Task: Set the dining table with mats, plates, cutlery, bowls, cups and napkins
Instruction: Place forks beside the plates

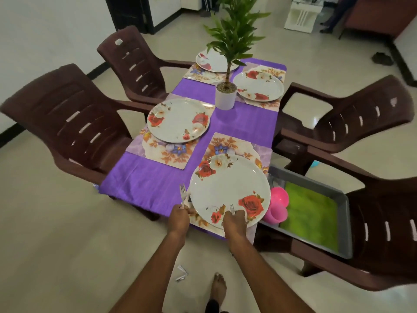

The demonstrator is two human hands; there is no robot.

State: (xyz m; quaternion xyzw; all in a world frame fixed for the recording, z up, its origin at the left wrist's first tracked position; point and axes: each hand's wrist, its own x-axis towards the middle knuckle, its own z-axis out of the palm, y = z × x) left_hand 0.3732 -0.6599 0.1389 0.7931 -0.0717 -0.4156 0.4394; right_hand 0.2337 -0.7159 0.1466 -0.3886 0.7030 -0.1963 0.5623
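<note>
Several floral plates sit on floral mats on the purple-clothed table [155,177]. The nearest plate [229,190] lies on the near right mat [230,143]. My left hand [179,216] grips a bunch of forks [184,194] at that plate's left edge. My right hand [234,223] holds one fork [232,209] over the plate's near rim. Other plates lie at the left [178,119], far right [258,86] and far left [214,62]. Pink cups [277,206] sit in a grey tray [343,199] with a green cloth on the near right chair.
A potted plant [225,96] stands mid-table. Brown plastic chairs surround the table: two on the left [74,123] and two on the right [361,123]. My bare foot [218,288] and some white scraps [181,274] are on the floor below.
</note>
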